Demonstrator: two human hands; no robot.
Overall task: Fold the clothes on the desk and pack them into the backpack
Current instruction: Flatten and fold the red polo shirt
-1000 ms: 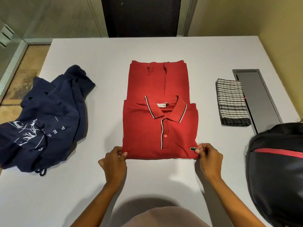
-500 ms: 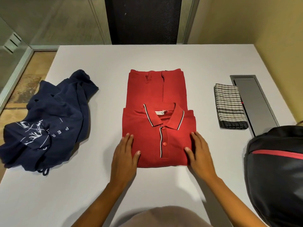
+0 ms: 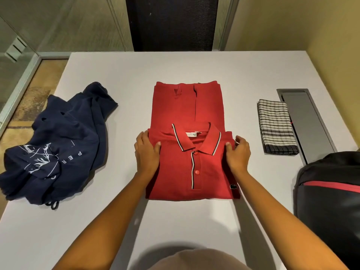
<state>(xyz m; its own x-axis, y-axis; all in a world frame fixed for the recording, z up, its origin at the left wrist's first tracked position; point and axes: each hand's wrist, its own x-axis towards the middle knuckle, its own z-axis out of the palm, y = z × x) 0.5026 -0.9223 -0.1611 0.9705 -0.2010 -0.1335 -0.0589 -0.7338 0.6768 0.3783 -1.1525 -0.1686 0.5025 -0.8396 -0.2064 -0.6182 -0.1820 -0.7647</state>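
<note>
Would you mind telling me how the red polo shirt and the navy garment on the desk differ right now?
The red polo shirt lies folded flat and neat; the navy garment lies crumpled in a heap. The left hand and right hand hold the red polo shirt's sides; nothing touches the navy garment. Both rest on the desk, outside the backpack.

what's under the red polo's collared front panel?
Red cloth runs out from under the polo on the far side. Covered: whether it's the same shirt or another. Left hand and right hand hold the polo's shoulders.
</note>
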